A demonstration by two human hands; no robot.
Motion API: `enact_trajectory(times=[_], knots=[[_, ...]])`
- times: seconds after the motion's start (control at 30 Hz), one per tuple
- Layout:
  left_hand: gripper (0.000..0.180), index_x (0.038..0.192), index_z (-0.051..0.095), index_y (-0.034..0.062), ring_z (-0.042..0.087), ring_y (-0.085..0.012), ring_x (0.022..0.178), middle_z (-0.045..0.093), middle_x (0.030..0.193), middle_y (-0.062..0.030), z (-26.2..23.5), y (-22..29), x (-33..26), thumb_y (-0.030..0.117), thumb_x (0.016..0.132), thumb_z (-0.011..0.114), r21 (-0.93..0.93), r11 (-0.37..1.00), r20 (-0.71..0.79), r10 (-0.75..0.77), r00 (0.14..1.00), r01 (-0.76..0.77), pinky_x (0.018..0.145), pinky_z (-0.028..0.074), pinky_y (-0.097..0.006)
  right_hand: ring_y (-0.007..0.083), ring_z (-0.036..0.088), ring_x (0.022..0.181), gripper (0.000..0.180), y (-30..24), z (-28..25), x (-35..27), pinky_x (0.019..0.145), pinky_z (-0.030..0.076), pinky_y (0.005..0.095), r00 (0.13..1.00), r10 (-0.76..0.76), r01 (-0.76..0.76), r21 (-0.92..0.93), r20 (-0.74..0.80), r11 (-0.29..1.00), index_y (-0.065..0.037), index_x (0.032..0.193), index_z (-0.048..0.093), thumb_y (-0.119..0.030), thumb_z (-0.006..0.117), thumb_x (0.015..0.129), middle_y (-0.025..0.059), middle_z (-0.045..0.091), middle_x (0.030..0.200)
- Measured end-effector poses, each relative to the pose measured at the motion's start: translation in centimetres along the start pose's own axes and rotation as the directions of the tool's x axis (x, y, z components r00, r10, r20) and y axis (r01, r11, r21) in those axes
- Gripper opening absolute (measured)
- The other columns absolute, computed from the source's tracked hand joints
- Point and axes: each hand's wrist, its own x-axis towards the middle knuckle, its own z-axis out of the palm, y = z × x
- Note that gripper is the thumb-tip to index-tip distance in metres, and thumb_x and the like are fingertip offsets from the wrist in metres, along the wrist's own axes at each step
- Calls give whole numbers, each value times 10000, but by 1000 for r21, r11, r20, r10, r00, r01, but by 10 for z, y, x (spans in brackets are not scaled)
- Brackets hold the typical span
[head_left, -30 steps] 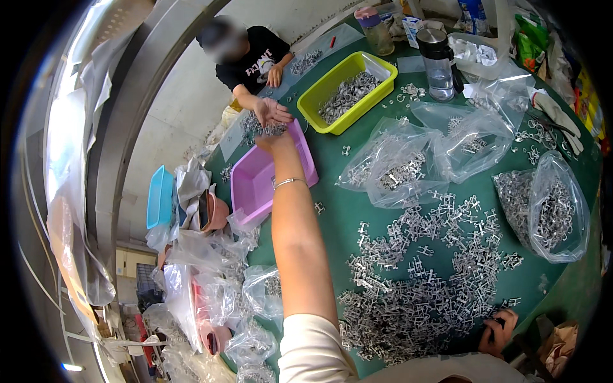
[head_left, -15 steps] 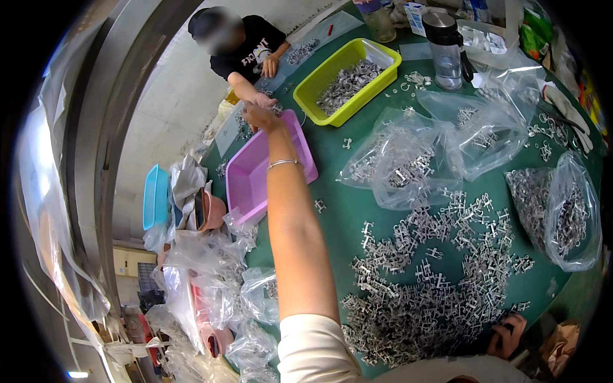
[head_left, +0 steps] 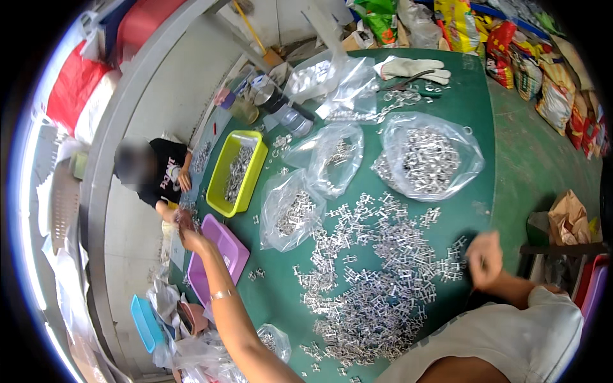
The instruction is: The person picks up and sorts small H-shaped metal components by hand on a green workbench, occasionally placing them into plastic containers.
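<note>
My left arm, with a bracelet on its wrist, stretches to the far left over a purple bin. My left hand meets a co-worker's hand at the bin's far edge; its fingers are mostly hidden, and I cannot see what passes between them. By the table's right edge, my right hand is curled into a loose fist, a little blurred. Beside it spreads a large heap of small silver metal clips. Whether the fist contains anything does not show.
A yellow-green bin of metal parts stands beyond the purple one. Clear plastic bags of parts lie on the green table. A glove, pliers and a water bottle are farther back. A co-worker sits across.
The view has swung to the right. My left hand stays by the co-worker's hand. My right hand has risen from the table's near edge and closed into a loose fist.
</note>
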Motion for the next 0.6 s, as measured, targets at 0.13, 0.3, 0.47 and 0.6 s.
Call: enact_trajectory(times=[0.13, 0.3, 0.47, 0.6], knots=[[349, 1162, 487, 29, 484, -164, 1018, 533, 1068, -55, -57, 56, -117, 210, 863, 495, 21, 992, 161, -129, 978, 128, 863, 365, -344, 250, 507, 897, 126, 84, -26, 119, 834, 384, 334, 930, 65, -142, -190, -362, 972, 8, 934, 524, -8, 499, 812, 120, 538, 908], [328, 1123, 512, 18, 513, -179, 993, 539, 1056, -62, -124, 113, -268, 147, 828, 576, 140, 944, 334, -329, 883, 298, 882, 389, -359, 303, 561, 907, 148, 208, 34, 239, 803, 440, 411, 970, 115, 22, -548, 214, 836, -16, 874, 596, -82, 543, 753, 159, 596, 920], [235, 1070, 524, 5, 493, -182, 1009, 514, 1055, -87, -205, 138, -393, 46, 838, 523, 476, 870, 177, -238, 955, 129, 867, 401, -304, 348, 581, 812, 117, 261, 70, 256, 681, 457, 454, 914, 273, 37, -731, 300, 681, -23, 817, 570, -104, 508, 759, 208, 588, 825], [234, 990, 547, 10, 496, -254, 940, 486, 1037, -150, -246, 132, -484, -31, 761, 523, 707, 707, 34, -60, 998, 18, 801, 415, -338, 388, 552, 903, 216, 289, 54, 250, 780, 440, 440, 997, 26, 27, -651, 72, 759, 15, 959, 528, -100, 383, 849, 215, 572, 981]])
